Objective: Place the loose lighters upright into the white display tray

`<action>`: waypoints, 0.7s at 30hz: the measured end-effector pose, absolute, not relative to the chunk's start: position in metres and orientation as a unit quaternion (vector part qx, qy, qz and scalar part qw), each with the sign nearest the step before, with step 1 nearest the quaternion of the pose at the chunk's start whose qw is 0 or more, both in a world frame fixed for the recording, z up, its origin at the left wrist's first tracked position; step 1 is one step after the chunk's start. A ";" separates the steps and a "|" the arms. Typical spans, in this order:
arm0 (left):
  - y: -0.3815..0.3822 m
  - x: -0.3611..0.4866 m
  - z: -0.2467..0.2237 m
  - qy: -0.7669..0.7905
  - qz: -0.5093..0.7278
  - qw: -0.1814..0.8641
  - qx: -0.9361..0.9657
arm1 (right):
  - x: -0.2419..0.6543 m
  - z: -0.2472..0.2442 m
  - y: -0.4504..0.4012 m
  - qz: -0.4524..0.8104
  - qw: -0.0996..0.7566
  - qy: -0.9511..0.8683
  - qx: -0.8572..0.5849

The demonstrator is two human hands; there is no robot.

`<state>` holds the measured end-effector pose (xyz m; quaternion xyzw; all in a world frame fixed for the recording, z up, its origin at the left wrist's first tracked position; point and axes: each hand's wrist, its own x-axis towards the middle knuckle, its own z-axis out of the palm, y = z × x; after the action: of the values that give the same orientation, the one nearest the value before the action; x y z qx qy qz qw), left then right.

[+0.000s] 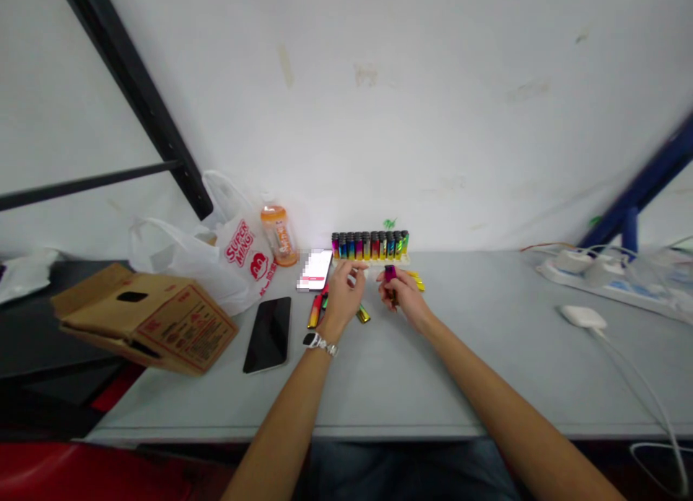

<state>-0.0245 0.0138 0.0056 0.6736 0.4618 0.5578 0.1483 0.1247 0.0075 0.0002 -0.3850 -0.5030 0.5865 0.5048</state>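
Observation:
My right hand [405,293] is closed around a purple lighter [390,272], which stands upright in the fingers with its top showing. To its left, my left hand [346,288] hovers over the table, fingers bent and slightly apart, with nothing visible in them. Just beyond both hands stands a row of colourful lighters [371,247] with dark tops, set upright in a pale tray [406,258]. Loose lighters lie around my left hand, among them a red and yellow lighter [314,311] and a gold lighter [363,314]. Yellow lighters [416,281] lie behind my right hand.
On the left are a dark-screened phone [269,335], a lit phone [315,270], a cardboard box [157,317], a white plastic bag [216,259] and an orange drink bottle [279,234]. On the right lie a power strip [617,288] and a white charger [583,317] with its cable.

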 end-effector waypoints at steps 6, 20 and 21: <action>0.008 -0.026 0.000 0.452 0.531 0.166 0.697 | 0.123 -0.001 0.002 0.665 0.465 -0.428 -0.397; 0.005 -0.018 0.002 0.443 0.518 0.188 0.707 | 0.109 -0.017 0.002 0.370 0.497 -0.613 -0.490; 0.005 -0.018 0.002 0.444 0.518 0.189 0.706 | 0.108 -0.017 0.002 0.363 0.496 -0.619 -0.490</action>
<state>-0.0183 0.0049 0.0020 0.7063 0.4438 0.5180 0.1892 0.1082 0.0017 -0.0169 -0.4895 -0.6185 0.3633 0.4958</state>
